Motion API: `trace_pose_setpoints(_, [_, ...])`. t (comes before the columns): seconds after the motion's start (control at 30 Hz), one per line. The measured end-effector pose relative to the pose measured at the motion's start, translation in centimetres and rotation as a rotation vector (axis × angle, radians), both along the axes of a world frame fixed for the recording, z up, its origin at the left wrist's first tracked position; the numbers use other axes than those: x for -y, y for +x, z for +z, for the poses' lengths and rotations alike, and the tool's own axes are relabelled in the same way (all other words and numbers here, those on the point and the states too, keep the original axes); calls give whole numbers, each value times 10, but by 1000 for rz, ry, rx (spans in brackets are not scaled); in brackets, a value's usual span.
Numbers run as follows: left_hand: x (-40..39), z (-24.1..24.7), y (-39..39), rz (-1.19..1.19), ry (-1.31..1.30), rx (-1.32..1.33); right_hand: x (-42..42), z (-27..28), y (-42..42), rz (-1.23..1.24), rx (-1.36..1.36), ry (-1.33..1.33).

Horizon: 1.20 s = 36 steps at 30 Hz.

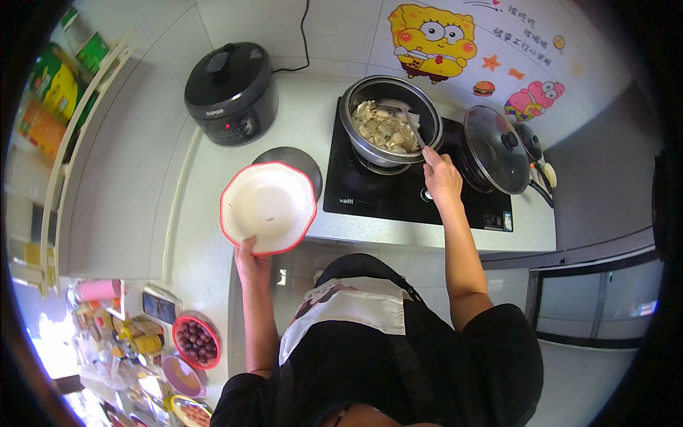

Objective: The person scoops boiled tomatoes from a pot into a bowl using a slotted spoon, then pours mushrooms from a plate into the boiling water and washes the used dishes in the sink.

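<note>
My left hand [251,262] grips the near rim of a white plate [267,197] with a scalloped red edge. A small brown speck lies on the plate's otherwise bare surface. My right hand [444,173] is closed around the handle of a metal ladle or spoon [415,127], whose head dips into a metal pot [368,151]. Pale sliced food, possibly mushrooms [385,127], fills the lower part of the pot. The pot stands on the left burner of a black glass gas hob [373,200]. Part of the utensil's head is hidden among the food.
A black electric cooker [233,96] sits at the back left, its cord against the wall. Behind the plate lies a dark round lid or mat [293,163]. A glass-lidded pan [493,152] occupies the right burner. A red bowl of dark round fruit [196,342] and several bottles stand lower left.
</note>
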<state>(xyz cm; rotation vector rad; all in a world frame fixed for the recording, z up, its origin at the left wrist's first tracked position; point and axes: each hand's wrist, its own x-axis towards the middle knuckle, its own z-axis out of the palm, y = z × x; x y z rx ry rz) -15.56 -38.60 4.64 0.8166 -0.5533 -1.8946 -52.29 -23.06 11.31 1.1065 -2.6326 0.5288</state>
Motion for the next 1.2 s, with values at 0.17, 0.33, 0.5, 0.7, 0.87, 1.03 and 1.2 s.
trace_pose_setpoints(0.17, [-21,-2,27,107,36,0,-22,18,2,19,30,1])
trace_pose_setpoints(0.33, [-57,-5,31,274,47,37,-59,40,-41,199,8,36])
trace_pose_setpoints(0.5, [-108,0,16,416,81,42,-74,56,-97,299,61,127])
trace_pose_setpoints(0.7, [-177,1,-3,575,141,55,-70,46,-150,431,117,157])
trace_pose_setpoints(0.87, [-246,15,-6,709,236,34,-66,52,-160,491,86,275])
trace_pose_setpoints(1.03, [-304,26,7,818,112,16,-51,54,-149,601,-185,212])
trace_pose_setpoints(1.2, [-402,24,31,1061,17,-43,-36,78,-18,1031,-20,9])
